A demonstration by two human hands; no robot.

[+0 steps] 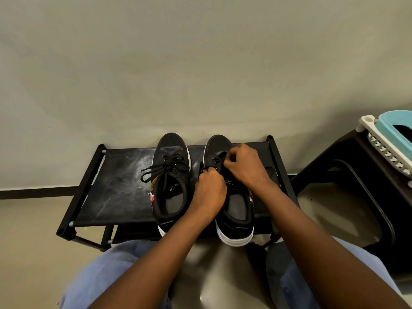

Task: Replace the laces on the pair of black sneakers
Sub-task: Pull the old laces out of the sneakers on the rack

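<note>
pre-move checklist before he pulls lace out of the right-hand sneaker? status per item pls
1. Both hands on the right-hand black canvas sneaker: ok, left hand, right hand.
2. Black lace pinched: cannot tell, fingers hide it.
3. Its knot undone: cannot tell, hidden.
4. Sneaker stable on the black fabric shoe rack: not ok, heel overhangs the front edge.
5. Left-hand black canvas sneaker clear of the hands: ok, bow tied.

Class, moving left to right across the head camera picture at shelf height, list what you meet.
Bare shelf fabric → tied sneaker → left hand → right hand → dark stool → white basket.
</note>
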